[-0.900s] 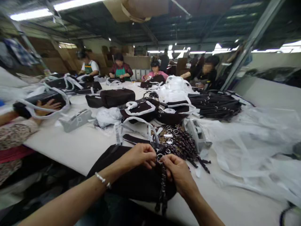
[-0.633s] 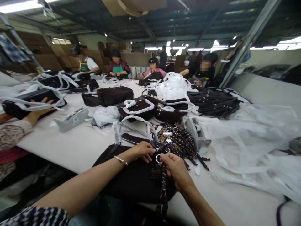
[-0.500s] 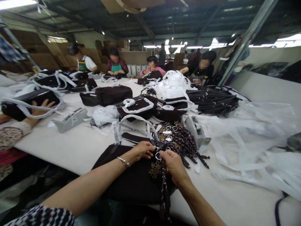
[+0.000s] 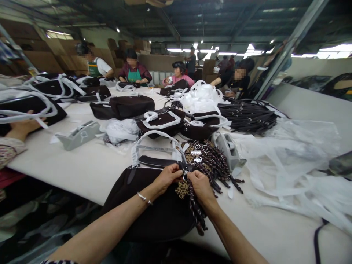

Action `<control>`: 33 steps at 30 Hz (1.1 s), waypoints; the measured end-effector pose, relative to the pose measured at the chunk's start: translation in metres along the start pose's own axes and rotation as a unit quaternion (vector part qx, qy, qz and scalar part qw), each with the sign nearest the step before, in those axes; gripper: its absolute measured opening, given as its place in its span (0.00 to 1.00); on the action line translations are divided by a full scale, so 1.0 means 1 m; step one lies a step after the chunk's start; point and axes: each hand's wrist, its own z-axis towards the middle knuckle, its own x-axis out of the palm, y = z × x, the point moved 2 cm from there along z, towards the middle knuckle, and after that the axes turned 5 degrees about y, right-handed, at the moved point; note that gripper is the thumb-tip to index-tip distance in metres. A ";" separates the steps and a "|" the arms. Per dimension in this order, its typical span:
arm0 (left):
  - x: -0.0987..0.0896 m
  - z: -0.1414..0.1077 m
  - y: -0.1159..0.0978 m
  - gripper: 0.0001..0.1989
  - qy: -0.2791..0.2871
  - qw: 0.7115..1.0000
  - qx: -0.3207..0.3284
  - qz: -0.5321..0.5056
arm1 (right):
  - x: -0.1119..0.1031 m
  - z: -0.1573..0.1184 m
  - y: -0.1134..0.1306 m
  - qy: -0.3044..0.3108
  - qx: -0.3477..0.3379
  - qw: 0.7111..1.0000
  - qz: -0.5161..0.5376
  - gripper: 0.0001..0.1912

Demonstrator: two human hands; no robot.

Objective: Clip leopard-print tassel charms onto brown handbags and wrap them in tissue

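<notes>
A dark bag lies at the table's front edge, its handle wrapped in white. Near the bag's upper right corner, my left hand pinches the small metal hardware by the strap end. My right hand is closed on the metal ring of a charm, its fingertips nearly touching those of my left. From the ring hang a leopard-patterned piece and dark braided tassels. What exactly lies between the left fingertips is too small to tell.
More tasselled charms lie behind my right hand, beside a grey tape dispenser. Another dispenser stands left. Dark bags, black straps and white wrapping cover parts of the table. People work across it and at left.
My hands have drawn closer together at the ring. The tassels have swung right and bunched up, and the leopard piece shows more fully. At left, another person's hand and bag have shifted left.
</notes>
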 end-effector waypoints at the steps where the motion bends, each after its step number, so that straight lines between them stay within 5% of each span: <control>1: 0.000 0.000 0.000 0.20 0.002 1.000 0.003 -0.001 | 0.000 -0.001 0.000 -0.002 0.002 1.000 0.003 0.17; 23: -0.003 -0.009 0.006 0.16 0.043 0.998 0.034 0.014 | 0.004 -0.006 -0.007 0.013 -0.001 1.000 0.007 0.18; 33: -0.004 -0.003 0.009 0.19 -0.003 0.999 -0.002 0.039 | -0.002 -0.002 -0.011 0.142 0.067 0.986 0.058 0.24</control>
